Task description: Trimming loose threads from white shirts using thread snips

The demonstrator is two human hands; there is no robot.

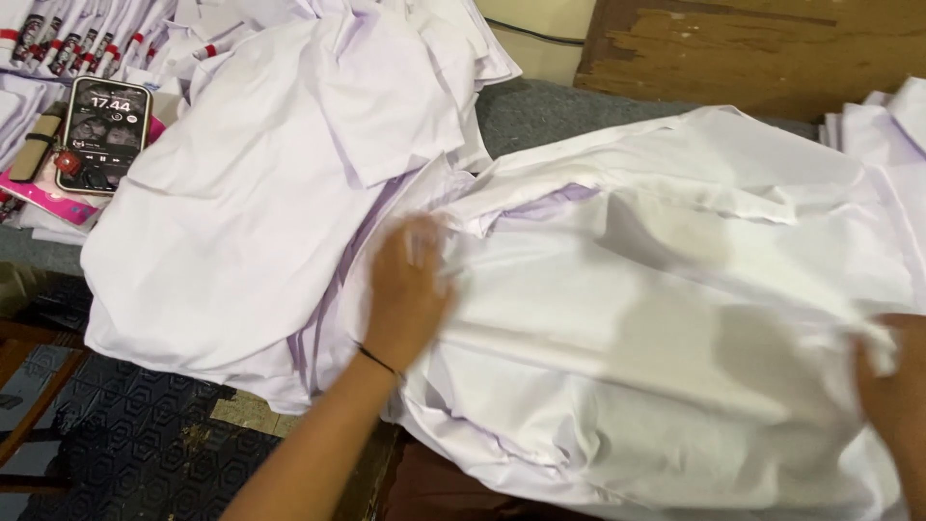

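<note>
A white garment lies spread across the grey table in front of me. My left hand rests on its left part, fingers blurred and pressing or pinching the cloth near a folded edge. At the right edge of the view my right hand grips a fold of the same white garment. A thin dark band circles my left wrist.
A pile of white cloth pieces lies to the left. A phone with a lit screen rests on a pink item at the far left, beside stacked labelled pieces. More white cloth sits at the right. A worn wooden board stands behind.
</note>
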